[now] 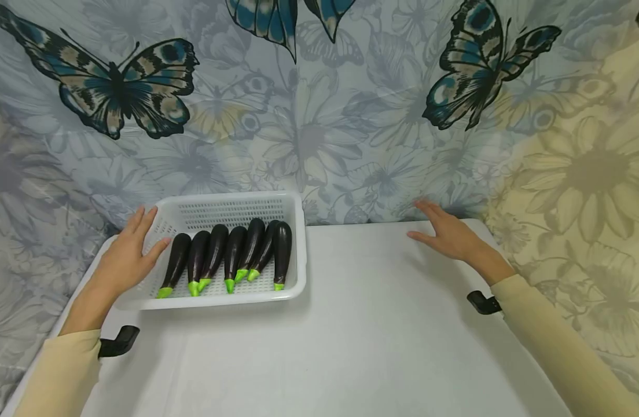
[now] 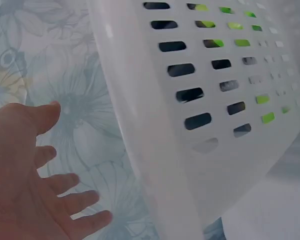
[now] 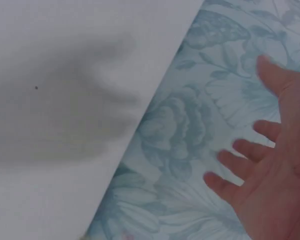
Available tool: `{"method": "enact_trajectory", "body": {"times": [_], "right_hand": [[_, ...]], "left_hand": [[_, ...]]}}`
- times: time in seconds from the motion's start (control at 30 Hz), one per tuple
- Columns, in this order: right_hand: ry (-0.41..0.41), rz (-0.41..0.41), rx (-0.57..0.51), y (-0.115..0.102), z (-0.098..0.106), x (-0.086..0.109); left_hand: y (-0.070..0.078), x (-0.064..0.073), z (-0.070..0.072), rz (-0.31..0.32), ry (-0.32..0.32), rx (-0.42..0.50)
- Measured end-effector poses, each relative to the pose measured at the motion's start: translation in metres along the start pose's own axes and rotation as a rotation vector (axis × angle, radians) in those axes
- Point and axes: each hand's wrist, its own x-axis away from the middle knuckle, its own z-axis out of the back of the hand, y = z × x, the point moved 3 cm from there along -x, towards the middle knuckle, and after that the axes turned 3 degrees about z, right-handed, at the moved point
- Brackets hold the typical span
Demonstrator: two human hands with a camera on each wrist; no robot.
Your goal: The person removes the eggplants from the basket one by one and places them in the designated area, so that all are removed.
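Observation:
A white plastic basket [image 1: 231, 205] with slotted walls stands at the left of the table. Several dark eggplants [image 1: 215, 252] with bright green stem ends lie side by side in it. At the basket's left end my left hand [image 1: 124, 260] has its fingers extended, overlapping the rim in the head view. The left wrist view shows that hand [image 2: 35, 175] apart from the basket wall [image 2: 155, 130], with nothing in its grasp. Over the table's far right part my right hand [image 1: 450, 234] is held out with spread fingers. Its palm [image 3: 275, 190] is bare in the right wrist view.
A white table [image 1: 361, 324] spreads under the basket and toward me. Behind it hangs a patterned cloth [image 1: 319, 139] with butterflies and flowers. Black wrist mounts [image 1: 118, 341] sit at both sleeves. My right hand casts a shadow [image 3: 80, 100] on the tabletop.

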Motion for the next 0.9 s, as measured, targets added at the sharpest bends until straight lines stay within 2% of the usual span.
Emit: {"method": "enact_trajectory", "body": {"times": [0.1,0.17,0.3,0.37,0.47,0.73,0.9], "right_hand": [[-0.004,0.038,-0.046,-0.006,0.001,0.0],[0.0,0.057,-0.064,-0.009,0.001,0.0],[0.008,0.087,-0.012,-0.014,-0.002,-0.002],[0.012,0.105,0.013,-0.017,-0.003,-0.004],[0.009,0.119,0.015,-0.021,-0.005,-0.006],[0.01,0.172,0.008,-0.039,-0.006,-0.012],[0.01,0.221,-0.022,-0.054,-0.007,-0.017]], "left_hand": [[0.002,0.003,0.004,0.029,0.039,0.065],[0.005,0.006,0.007,0.025,0.054,0.113],[0.011,0.011,0.012,-0.003,0.068,0.187],[0.012,0.012,0.013,-0.017,0.074,0.192],[0.011,0.012,0.014,-0.005,0.071,0.184],[-0.004,0.017,0.011,0.038,0.075,0.156],[-0.021,0.023,0.012,0.156,0.065,0.129]]}}
